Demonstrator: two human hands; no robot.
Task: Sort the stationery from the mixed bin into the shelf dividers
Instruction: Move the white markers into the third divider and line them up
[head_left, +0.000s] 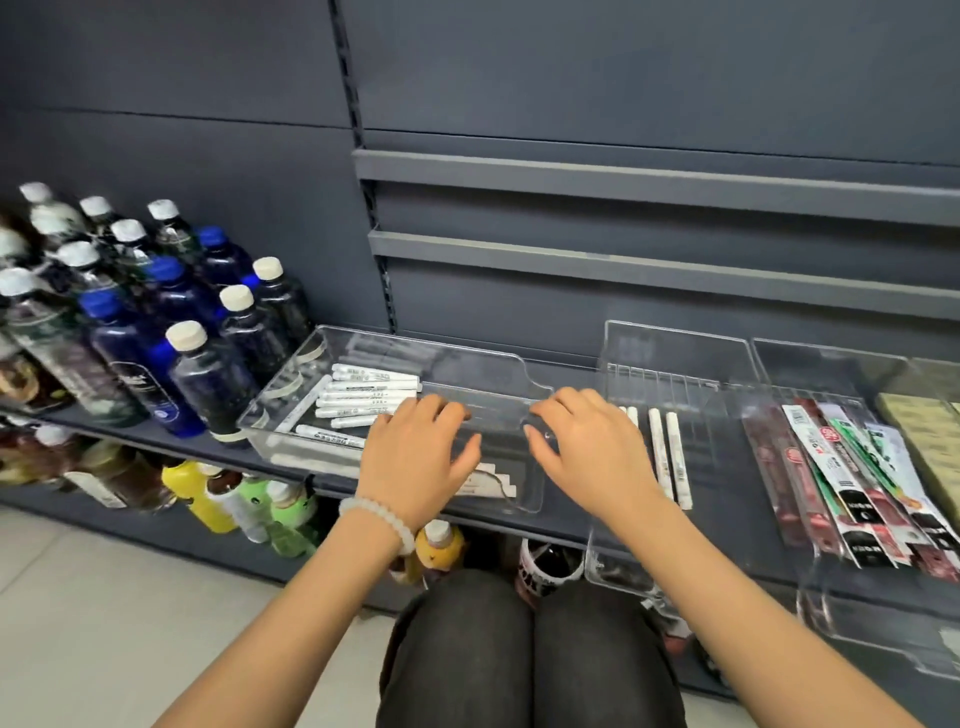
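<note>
A clear plastic bin (291, 387) lies on the grey shelf, holding several white marker pens (363, 397) in its left half. My left hand (415, 460) reaches into the bin's middle with loosely bent fingers, just right of the pens; I cannot see anything held in it. My right hand (587, 447) rests over the bin's right wall, fingers spread and lightly curled. To the right stands a clear divider tray (675, 353) in which two white pens (670, 457) lie lengthwise, partly hidden by my right hand.
Dark and blue bottles (156, 317) crowd the shelf to the left of the bin. Further right, a divider holds packaged pens (841, 478) in red, green and black wrappers. Drink bottles (208, 499) fill the lower shelf. My knees (530, 649) are below.
</note>
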